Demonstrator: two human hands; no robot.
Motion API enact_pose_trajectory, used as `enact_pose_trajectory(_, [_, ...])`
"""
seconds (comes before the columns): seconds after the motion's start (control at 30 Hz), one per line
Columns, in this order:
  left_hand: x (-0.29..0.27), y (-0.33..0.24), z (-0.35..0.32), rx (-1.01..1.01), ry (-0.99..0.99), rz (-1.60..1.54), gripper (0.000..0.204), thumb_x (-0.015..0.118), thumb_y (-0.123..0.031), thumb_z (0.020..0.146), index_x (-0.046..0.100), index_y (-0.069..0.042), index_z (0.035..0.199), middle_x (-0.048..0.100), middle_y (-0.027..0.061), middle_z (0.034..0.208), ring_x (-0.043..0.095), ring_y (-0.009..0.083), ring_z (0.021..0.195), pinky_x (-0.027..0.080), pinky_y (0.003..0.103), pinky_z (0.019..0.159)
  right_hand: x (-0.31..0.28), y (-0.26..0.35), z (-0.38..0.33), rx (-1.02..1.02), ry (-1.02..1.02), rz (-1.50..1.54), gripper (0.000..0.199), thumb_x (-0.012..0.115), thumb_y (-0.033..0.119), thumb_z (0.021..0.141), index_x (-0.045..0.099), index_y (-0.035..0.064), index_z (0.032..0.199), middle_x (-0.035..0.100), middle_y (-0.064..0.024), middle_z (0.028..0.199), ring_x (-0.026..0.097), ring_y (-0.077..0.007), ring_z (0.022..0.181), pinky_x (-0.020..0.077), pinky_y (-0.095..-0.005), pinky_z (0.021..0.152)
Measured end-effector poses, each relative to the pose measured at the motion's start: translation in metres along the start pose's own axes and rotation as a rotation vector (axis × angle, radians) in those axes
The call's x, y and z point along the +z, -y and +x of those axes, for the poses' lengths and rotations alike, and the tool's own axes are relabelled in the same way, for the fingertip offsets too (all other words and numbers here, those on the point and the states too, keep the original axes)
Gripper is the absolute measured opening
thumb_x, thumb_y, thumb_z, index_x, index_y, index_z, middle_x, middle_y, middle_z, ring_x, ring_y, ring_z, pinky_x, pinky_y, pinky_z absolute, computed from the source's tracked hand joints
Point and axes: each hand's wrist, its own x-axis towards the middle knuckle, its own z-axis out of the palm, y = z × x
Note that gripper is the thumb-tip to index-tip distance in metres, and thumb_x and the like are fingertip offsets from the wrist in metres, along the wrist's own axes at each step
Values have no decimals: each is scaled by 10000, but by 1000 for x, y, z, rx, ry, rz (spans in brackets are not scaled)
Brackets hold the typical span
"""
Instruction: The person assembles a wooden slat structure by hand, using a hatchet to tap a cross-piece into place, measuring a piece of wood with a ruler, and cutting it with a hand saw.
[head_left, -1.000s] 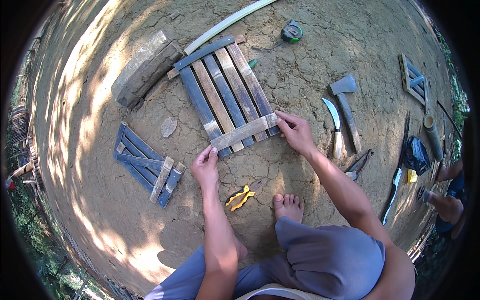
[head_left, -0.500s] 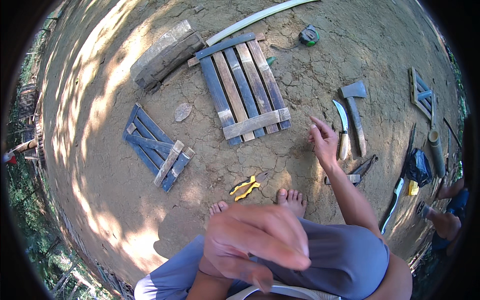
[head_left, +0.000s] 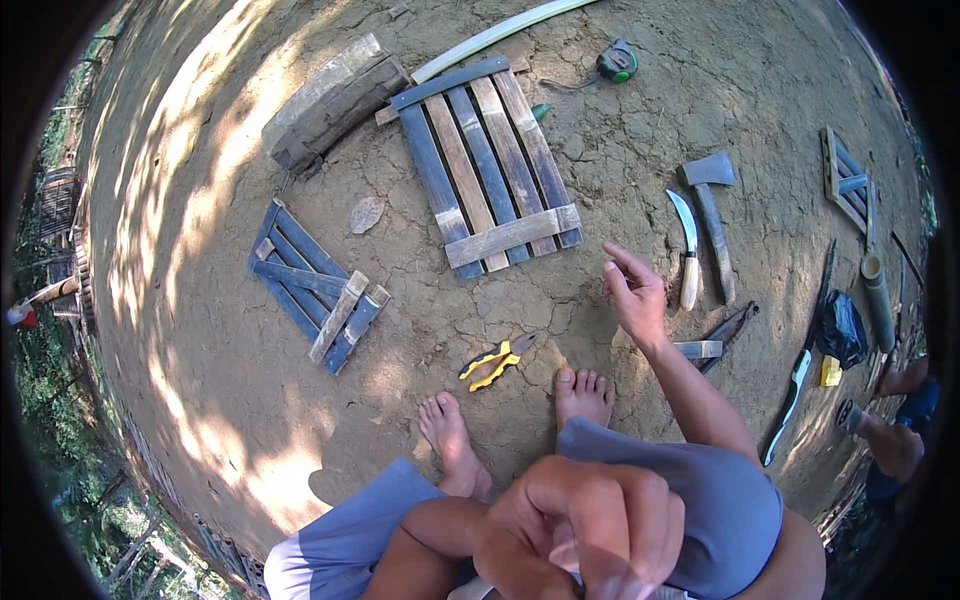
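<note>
My left hand point(head_left: 590, 515) is close to the camera above my lap, its fingers curled; whatever lies inside them, if anything, is hidden. Over the soil, my right hand point(head_left: 637, 300) holds nothing, with index finger and thumb apart. It hovers between a slatted wooden panel point(head_left: 490, 165) and a curved knife point(head_left: 688, 250) with a wooden handle. Beside that knife lies an axe point(head_left: 715, 225). Yellow-and-black pliers point(head_left: 497, 362) rest on the ground in front of my feet. A smaller slatted frame point(head_left: 315, 290) with a diagonal slat lies to the left.
A split log point(head_left: 340, 105), a pale strip point(head_left: 500, 38) and a tape measure point(head_left: 616, 62) lie at the far side. To the right are a handsaw point(head_left: 790, 395), a black plastic bag point(head_left: 842, 330), a bamboo tube point(head_left: 877, 300) and another person's leg point(head_left: 893, 445).
My left hand has moved right and lower, its fingers now curling in. My right hand has shifted slightly left and down.
</note>
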Motion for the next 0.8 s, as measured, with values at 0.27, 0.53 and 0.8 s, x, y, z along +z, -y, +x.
enact_pose_trajectory(0.27, [-241, -76, 61, -81, -536, 1500, 81, 725, -63, 942, 713, -3, 996, 714, 30, 881, 643, 88, 805, 516, 233, 735, 2, 12, -18, -117, 92, -269, 261, 695, 76, 932, 732, 37, 1187, 676, -70, 856, 626, -128, 727, 506, -270, 656])
enact_pose_trajectory(0.53, [-305, -83, 81, -31, -145, 2081, 108, 774, -116, 869, 754, -26, 923, 719, 60, 860, 604, 176, 799, 496, 307, 736, -22, 16, -30, -144, 46, -272, 258, 699, 67, 928, 730, 32, 1181, 682, -83, 867, 631, -135, 720, 508, -273, 650])
enact_pose_trajectory(0.8, [-308, -82, 81, -13, -70, 2139, 108, 769, -83, 853, 735, -3, 918, 717, 90, 870, 625, 231, 832, 505, 333, 761, -42, 5, -45, -45, 2, -259, 270, 681, 45, 930, 724, 23, 1196, 683, -69, 902, 622, -129, 744, 502, -270, 665])
